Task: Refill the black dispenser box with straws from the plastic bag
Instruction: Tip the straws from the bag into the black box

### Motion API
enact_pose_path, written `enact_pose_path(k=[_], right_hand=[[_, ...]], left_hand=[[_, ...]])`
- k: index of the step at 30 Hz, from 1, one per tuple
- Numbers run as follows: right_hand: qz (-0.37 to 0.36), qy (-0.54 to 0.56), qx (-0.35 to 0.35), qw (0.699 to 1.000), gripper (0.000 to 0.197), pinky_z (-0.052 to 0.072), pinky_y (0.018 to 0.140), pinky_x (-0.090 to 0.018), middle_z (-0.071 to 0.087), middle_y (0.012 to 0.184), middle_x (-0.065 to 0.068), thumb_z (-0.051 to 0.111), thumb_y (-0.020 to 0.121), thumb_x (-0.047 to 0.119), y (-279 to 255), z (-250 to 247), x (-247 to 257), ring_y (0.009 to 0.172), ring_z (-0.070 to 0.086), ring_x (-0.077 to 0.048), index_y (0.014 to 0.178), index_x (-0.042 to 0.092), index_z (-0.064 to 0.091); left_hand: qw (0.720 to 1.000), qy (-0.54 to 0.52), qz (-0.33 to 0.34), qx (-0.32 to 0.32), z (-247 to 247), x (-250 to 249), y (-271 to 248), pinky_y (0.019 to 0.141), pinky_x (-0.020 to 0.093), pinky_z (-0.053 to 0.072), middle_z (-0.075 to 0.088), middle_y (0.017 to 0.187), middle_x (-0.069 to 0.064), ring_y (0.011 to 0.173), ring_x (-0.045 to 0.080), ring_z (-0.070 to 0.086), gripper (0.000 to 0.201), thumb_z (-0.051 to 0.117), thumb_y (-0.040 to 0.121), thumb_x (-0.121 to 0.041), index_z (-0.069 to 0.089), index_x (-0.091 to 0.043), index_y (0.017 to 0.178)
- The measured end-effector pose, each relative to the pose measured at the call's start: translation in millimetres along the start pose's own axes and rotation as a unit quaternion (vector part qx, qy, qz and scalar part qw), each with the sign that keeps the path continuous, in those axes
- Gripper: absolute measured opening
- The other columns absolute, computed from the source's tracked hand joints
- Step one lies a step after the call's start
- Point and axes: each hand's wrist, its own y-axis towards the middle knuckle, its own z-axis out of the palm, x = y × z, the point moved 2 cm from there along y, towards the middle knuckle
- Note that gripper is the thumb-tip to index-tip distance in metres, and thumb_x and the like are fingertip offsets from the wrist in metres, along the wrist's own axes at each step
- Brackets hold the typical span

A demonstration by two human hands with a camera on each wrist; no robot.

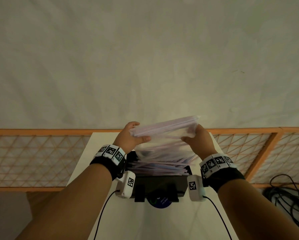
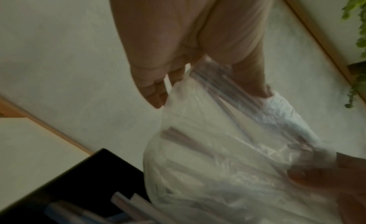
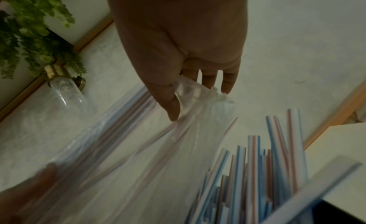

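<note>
A clear plastic bag (image 1: 164, 134) with striped straws inside hangs tilted above the black dispenser box (image 1: 160, 185), which stands on a white table (image 1: 79, 170). My left hand (image 1: 131, 135) grips the bag's left end, thumb in front. My right hand (image 1: 196, 138) pinches the bag's bunched right end. A heap of loose red-and-blue striped straws (image 1: 160, 166) lies in the open top of the box. In the left wrist view the bag (image 2: 227, 157) hangs from my fingers over the box (image 2: 83, 177). In the right wrist view my thumb and fingers pinch the plastic (image 3: 194, 94) above the straws (image 3: 257, 172).
An orange lattice rail (image 1: 32, 153) runs behind the table. Black cables (image 1: 290, 196) lie on the floor at the right. A blue round label (image 1: 160, 202) shows in front of the box. Green foliage (image 3: 29, 31) and a clear bottle (image 3: 65, 92) appear in the right wrist view.
</note>
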Motion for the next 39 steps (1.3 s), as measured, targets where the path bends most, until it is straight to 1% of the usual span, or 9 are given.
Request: enact_pose_path(k=[7, 10, 12, 15, 19, 22, 27, 33, 39], right_hand=[[0.0, 0.184, 0.003, 0.983, 0.101, 0.033, 0.108, -0.033, 0.036, 0.148, -0.008, 0.083, 0.07, 0.023, -1, -6, 6, 0.136, 0.036, -0.021, 0.148, 0.02, 0.018], [-0.026, 0.197, -0.025, 0.98, 0.084, 0.035, 0.101, -0.026, 0.044, 0.133, 0.004, 0.081, 0.072, 0.023, 2, -12, 10, 0.127, 0.04, -0.013, 0.141, 0.022, 0.033], [-0.04, 0.183, -0.051, 0.981, 0.054, 0.043, 0.087, -0.024, 0.056, 0.106, 0.009, 0.082, 0.071, 0.021, 3, -15, 11, 0.104, 0.052, -0.014, 0.115, 0.021, 0.052], [-0.053, 0.164, -0.059, 0.983, 0.03, 0.042, 0.065, -0.014, 0.057, 0.085, 0.011, 0.08, 0.072, 0.014, 5, -16, 11, 0.079, 0.052, -0.013, 0.091, 0.015, 0.056], [-0.068, 0.147, -0.031, 0.986, 0.02, 0.046, 0.077, -0.026, 0.063, 0.097, 0.004, 0.073, 0.078, 0.012, 7, -18, 10, 0.086, 0.055, -0.014, 0.092, 0.022, 0.063], [-0.043, 0.18, -0.002, 0.983, 0.019, 0.044, 0.066, -0.028, 0.063, 0.084, -0.001, 0.064, 0.081, 0.009, 9, -20, 12, 0.069, 0.052, -0.015, 0.096, 0.021, 0.067], [-0.07, 0.118, -0.034, 0.99, 0.011, 0.04, 0.061, -0.019, 0.063, 0.083, 0.001, 0.066, 0.083, 0.009, 12, -24, 21, 0.07, 0.053, -0.012, 0.09, 0.018, 0.068], [-0.14, -0.035, -0.102, 0.984, 0.008, 0.035, 0.068, -0.023, 0.063, 0.085, 0.0, 0.068, 0.078, 0.006, 11, -32, 30, 0.081, 0.055, -0.017, 0.084, 0.011, 0.067], [-0.096, -0.027, 0.065, 0.993, 0.021, 0.035, 0.061, -0.01, 0.062, 0.09, 0.007, 0.077, 0.077, 0.029, 11, -29, 34, 0.084, 0.054, -0.007, 0.093, 0.015, 0.073]], left_hand=[[0.995, -0.084, 0.046, -0.018, -3, -9, -2, 0.09, 0.026, 0.046, 0.064, 0.096, -0.009, 0.092, 0.007, 0.06, 0.021, 0.061, 0.087, -0.036, 0.061, -0.028, 0.107], [0.994, -0.104, 0.042, -0.008, -1, -9, -1, 0.082, 0.022, 0.046, 0.066, 0.094, -0.005, 0.087, 0.008, 0.061, 0.008, 0.063, 0.088, -0.028, 0.063, -0.03, 0.096], [0.993, -0.105, 0.047, -0.005, -2, -8, -1, 0.083, 0.026, 0.046, 0.066, 0.094, 0.0, 0.088, 0.012, 0.061, 0.009, 0.066, 0.086, -0.025, 0.065, -0.031, 0.092], [0.996, -0.047, 0.074, 0.001, -5, -7, 1, 0.092, 0.029, 0.046, 0.065, 0.095, -0.004, 0.091, 0.01, 0.059, 0.008, 0.068, 0.085, -0.021, 0.068, -0.026, 0.092], [0.984, 0.149, 0.081, -0.05, -12, -5, 8, 0.087, 0.027, 0.039, 0.057, 0.097, 0.004, 0.091, 0.014, 0.05, 0.012, 0.067, 0.085, -0.028, 0.074, -0.023, 0.094], [0.987, 0.131, 0.09, -0.039, -14, -12, 6, 0.076, 0.026, 0.042, 0.07, 0.092, 0.008, 0.086, 0.021, 0.062, 0.012, 0.065, 0.087, -0.02, 0.075, -0.016, 0.093], [0.983, 0.158, 0.072, -0.068, -18, -15, 6, 0.087, 0.021, 0.039, 0.066, 0.118, 0.008, 0.109, 0.023, 0.059, 0.027, 0.057, 0.088, -0.003, 0.07, -0.01, 0.111], [0.993, 0.037, 0.049, -0.099, -22, -16, 3, 0.084, 0.038, 0.056, 0.07, 0.084, 0.006, 0.08, 0.023, 0.066, 0.02, 0.073, 0.08, -0.016, 0.073, -0.009, 0.098], [0.99, 0.044, 0.049, -0.128, -26, -15, 5, 0.083, 0.042, 0.056, 0.068, 0.079, 0.003, 0.077, 0.026, 0.067, 0.009, 0.064, 0.088, -0.017, 0.072, -0.014, 0.087]])
